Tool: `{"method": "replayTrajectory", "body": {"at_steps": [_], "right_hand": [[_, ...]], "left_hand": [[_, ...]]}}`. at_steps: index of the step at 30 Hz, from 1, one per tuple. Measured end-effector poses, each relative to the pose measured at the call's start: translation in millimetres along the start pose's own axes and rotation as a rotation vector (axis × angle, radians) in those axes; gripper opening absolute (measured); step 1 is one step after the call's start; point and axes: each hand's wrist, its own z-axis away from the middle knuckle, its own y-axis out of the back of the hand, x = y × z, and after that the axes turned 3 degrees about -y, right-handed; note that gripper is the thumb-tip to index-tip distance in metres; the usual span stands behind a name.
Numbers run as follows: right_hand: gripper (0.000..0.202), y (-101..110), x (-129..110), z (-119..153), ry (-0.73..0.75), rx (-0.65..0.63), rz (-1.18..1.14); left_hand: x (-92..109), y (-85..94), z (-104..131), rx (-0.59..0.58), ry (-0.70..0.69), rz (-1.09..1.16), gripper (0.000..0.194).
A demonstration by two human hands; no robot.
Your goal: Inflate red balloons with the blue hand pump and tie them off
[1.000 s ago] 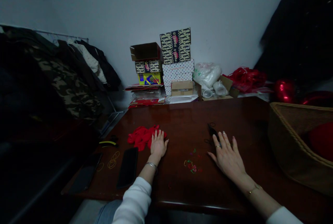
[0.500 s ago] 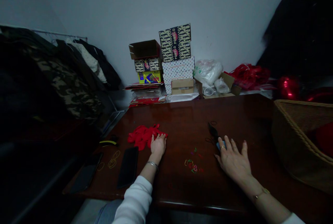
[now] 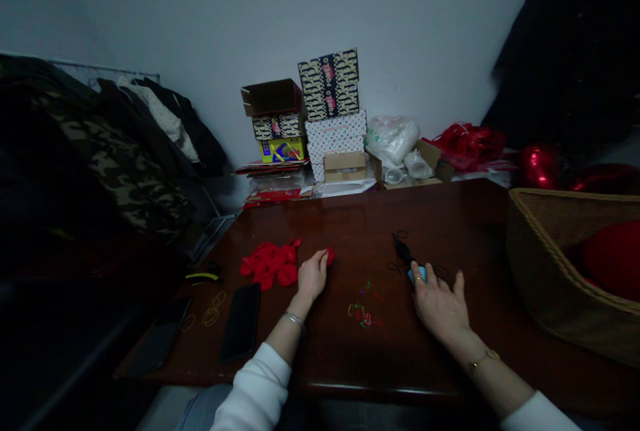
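Observation:
My left hand (image 3: 313, 275) pinches a small red balloon (image 3: 330, 255), just right of a pile of red balloons (image 3: 270, 263) on the brown table (image 3: 350, 224). My right hand (image 3: 441, 301) rests with its fingers spread over a small light blue object (image 3: 417, 275), which it partly hides. A black pointed tool (image 3: 402, 249) lies beyond those fingertips, with thin black loops beside it. Between my hands several small coloured rubber bands (image 3: 363, 314) are scattered.
Two dark phone-like slabs (image 3: 241, 321) and yellowish rubber bands (image 3: 211, 311) lie at the left. A wicker basket (image 3: 543, 271) with something red inside stands at the right. Stacked boxes (image 3: 334, 134) and plastic bags (image 3: 393, 141) line the back.
My left hand has closed on a red balloon and moved it slightly up and away from the pile. My right hand's fingers are now more over the blue object. The view has shifted a little.

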Motion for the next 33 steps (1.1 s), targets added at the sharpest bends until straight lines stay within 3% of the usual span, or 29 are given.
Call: {"method": "replayTrajectory", "body": {"at_steps": [3,6,8,15,19,22,24,30,33], "right_hand": [[0.052,2,1,1,0.008,0.022,0.015],[0.051,4,2,1,0.007,0.033,0.016],[0.051,6,2,1,0.003,0.035,0.005],[0.053,7,3,0,-0.008,0.049,-0.028],[0.051,9,3,0,-0.010,0.045,0.000],[0.050,11,3,-1,-0.013,0.033,0.024],[0.051,11,2,-1,-0.019,0.025,0.026],[0.052,10,3,-1,-0.031,0.038,-0.018],[0.054,16,3,-2,-0.024,0.063,-0.057]], "left_hand": [[4,-5.3,-7,0.025,0.000,0.280,0.036],[-5,-13.7,-12,-0.074,0.077,0.470,0.035],[-14,-17.5,-15,-0.132,0.130,0.478,0.033],[-36,-4.5,-24,-0.063,0.220,0.107,0.029],[-29,8.5,-23,-0.031,0.284,-0.155,0.032],[-17,11.4,-16,0.107,0.232,-0.325,0.042],[-10,9.2,-12,0.133,0.181,-0.378,0.043],[-1,-10.1,-5,-0.028,-0.039,-0.398,0.044],[-4,-17.9,-8,-0.141,-0.070,-0.408,0.049]]}}
